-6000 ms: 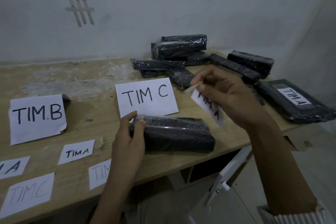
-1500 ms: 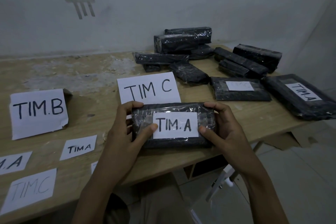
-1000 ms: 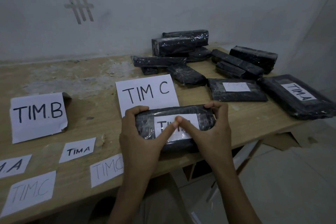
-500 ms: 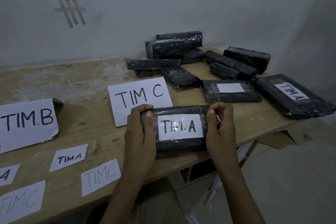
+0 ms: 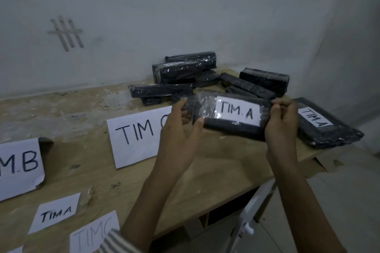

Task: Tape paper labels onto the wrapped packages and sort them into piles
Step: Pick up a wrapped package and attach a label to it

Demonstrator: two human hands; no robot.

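I hold a black wrapped package (image 5: 232, 127) above the table, its taped white label (image 5: 237, 110) reading TIM.A facing me. My left hand (image 5: 181, 127) grips its left end and my right hand (image 5: 282, 119) grips its right end. Just right of it lies another black package with a TIM.A label (image 5: 327, 127). Several unlabelled black packages (image 5: 176, 72) are heaped at the back of the wooden table (image 5: 86, 170). Loose small labels lie at the front left: TIM A (image 5: 55, 213) and TIM C (image 5: 93, 236).
Large paper signs mark places on the table: TIM C (image 5: 135, 135) in the middle, partly behind my left hand, and TIM.B (image 5: 20, 168) at the left edge. A white wall stands behind the table. The table's right front corner drops to a tiled floor (image 5: 339, 211).
Both hands have lifted the labelled package off the table near the TIM C sign and carried it up and to the right, close to the other TIM.A package.
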